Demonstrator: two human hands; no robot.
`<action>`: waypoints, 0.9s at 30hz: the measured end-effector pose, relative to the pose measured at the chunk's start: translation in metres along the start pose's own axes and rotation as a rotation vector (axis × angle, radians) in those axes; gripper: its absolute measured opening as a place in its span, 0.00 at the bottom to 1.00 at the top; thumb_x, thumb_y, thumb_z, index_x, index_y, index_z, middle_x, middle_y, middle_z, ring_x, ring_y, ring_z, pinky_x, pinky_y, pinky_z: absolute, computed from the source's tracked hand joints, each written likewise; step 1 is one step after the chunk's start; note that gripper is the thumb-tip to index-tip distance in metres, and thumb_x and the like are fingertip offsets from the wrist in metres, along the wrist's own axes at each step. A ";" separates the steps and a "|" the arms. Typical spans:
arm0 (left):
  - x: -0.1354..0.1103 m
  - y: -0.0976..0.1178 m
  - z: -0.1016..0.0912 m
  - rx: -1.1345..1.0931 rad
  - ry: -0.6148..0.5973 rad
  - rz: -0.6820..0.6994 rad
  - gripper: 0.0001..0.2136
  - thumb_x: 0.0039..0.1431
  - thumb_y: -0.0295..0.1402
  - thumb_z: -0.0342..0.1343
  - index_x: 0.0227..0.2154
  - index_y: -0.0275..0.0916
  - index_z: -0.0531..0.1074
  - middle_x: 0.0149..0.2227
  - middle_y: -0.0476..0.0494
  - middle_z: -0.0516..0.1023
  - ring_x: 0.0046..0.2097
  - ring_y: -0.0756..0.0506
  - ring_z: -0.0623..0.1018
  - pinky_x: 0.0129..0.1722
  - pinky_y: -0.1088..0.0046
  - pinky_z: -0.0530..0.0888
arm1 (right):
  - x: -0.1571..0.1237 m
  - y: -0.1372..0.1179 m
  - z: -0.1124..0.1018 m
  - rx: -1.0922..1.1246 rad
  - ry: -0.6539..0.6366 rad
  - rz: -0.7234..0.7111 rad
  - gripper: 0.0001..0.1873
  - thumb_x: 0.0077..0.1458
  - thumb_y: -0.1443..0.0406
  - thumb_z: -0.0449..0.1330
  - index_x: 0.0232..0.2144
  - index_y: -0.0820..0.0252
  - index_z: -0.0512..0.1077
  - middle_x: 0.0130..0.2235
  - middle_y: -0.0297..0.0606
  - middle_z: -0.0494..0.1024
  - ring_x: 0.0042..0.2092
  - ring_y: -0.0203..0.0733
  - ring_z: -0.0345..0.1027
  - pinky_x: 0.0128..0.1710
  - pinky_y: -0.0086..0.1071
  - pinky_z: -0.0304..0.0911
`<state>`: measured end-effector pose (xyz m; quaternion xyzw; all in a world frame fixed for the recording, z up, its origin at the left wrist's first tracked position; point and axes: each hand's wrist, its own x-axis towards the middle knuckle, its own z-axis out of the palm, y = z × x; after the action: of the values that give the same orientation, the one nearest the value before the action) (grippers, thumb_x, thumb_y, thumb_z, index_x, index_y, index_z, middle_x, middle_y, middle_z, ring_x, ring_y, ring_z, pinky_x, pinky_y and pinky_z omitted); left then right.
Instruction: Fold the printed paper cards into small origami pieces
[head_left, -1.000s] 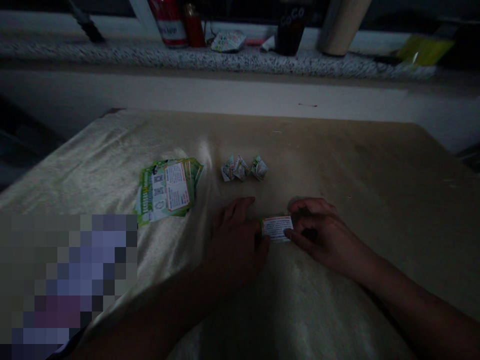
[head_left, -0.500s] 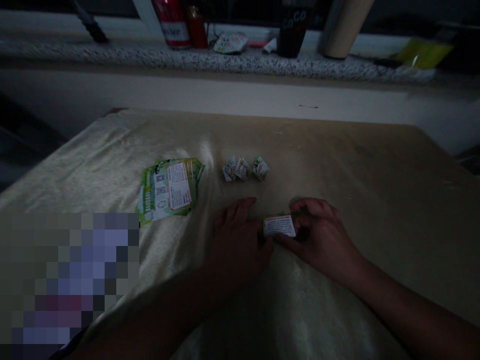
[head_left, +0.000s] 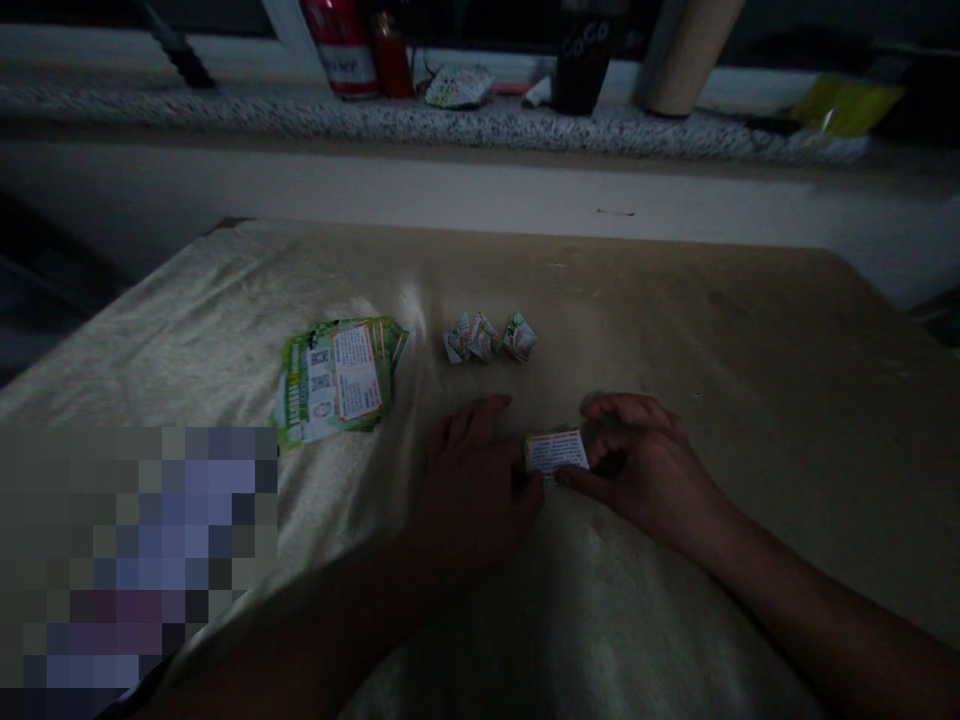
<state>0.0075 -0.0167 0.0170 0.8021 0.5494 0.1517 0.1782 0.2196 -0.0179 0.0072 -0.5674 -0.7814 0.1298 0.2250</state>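
A small folded paper [head_left: 556, 453] with printed text lies low over the table between my hands. My left hand [head_left: 480, 480] has its thumb and forefinger closed at the paper's left edge, its other fingers stretched forward. At the right edge, my right hand [head_left: 637, 455] pinches the paper between thumb and curled fingers. Beyond them stand three small folded paper shapes [head_left: 484, 338] in a row, two touching and one slightly apart on the right. To the left lies a fanned stack of green printed leaflets [head_left: 337, 375].
A wrinkled beige cloth [head_left: 645, 300] covers the table. Behind it, a speckled sill [head_left: 300, 115] carries a red can [head_left: 341, 55], a red lighter [head_left: 394, 60], a dark cup [head_left: 581, 60], a tan cylinder [head_left: 686, 60] and a yellow packet [head_left: 847, 105]. A pixelated patch hides the lower left.
The folded paper has tilted slightly, showing more of its printed face. My right thumb has shifted a little along its near edge. The leaflets and folded shapes stay in place.
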 end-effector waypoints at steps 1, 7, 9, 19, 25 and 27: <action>0.000 0.001 -0.001 -0.003 -0.007 -0.003 0.09 0.57 0.36 0.60 0.24 0.39 0.75 0.65 0.33 0.67 0.63 0.30 0.68 0.61 0.40 0.64 | 0.000 0.002 -0.001 0.008 0.004 -0.003 0.10 0.48 0.60 0.74 0.22 0.53 0.77 0.49 0.40 0.78 0.53 0.57 0.70 0.52 0.55 0.62; 0.001 -0.001 -0.003 -0.011 -0.016 0.002 0.09 0.57 0.35 0.60 0.23 0.39 0.74 0.65 0.34 0.67 0.64 0.29 0.67 0.60 0.38 0.64 | 0.000 0.021 -0.006 0.060 -0.034 -0.021 0.06 0.50 0.61 0.73 0.24 0.51 0.81 0.49 0.39 0.79 0.53 0.55 0.72 0.53 0.55 0.64; 0.000 -0.002 -0.002 -0.015 -0.010 0.010 0.09 0.57 0.35 0.60 0.23 0.39 0.74 0.65 0.35 0.67 0.64 0.29 0.67 0.61 0.39 0.63 | 0.000 0.027 -0.007 0.078 -0.056 -0.028 0.05 0.51 0.62 0.73 0.25 0.50 0.81 0.49 0.39 0.79 0.53 0.54 0.73 0.53 0.54 0.65; 0.002 -0.007 -0.003 -0.155 -0.018 0.012 0.06 0.56 0.32 0.60 0.26 0.39 0.76 0.63 0.35 0.69 0.63 0.31 0.67 0.62 0.39 0.63 | 0.001 0.023 -0.019 0.191 -0.108 -0.203 0.05 0.54 0.66 0.69 0.35 0.54 0.78 0.52 0.43 0.75 0.57 0.53 0.70 0.56 0.51 0.66; 0.011 -0.020 -0.013 -0.725 -0.079 -0.014 0.07 0.58 0.35 0.59 0.33 0.40 0.80 0.59 0.39 0.74 0.56 0.37 0.76 0.56 0.53 0.73 | 0.005 0.011 -0.021 0.193 0.077 -0.407 0.09 0.58 0.66 0.67 0.42 0.52 0.78 0.49 0.42 0.79 0.54 0.51 0.72 0.53 0.48 0.68; 0.013 -0.023 -0.013 -0.921 -0.144 -0.021 0.07 0.58 0.35 0.59 0.36 0.40 0.80 0.56 0.40 0.76 0.52 0.39 0.79 0.53 0.58 0.76 | 0.006 0.009 -0.022 0.209 0.151 -0.459 0.09 0.59 0.67 0.67 0.42 0.51 0.79 0.45 0.40 0.81 0.50 0.49 0.75 0.50 0.47 0.69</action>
<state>-0.0122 0.0049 0.0190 0.6423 0.4190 0.3218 0.5553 0.2361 -0.0105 0.0237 -0.3570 -0.8530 0.1124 0.3636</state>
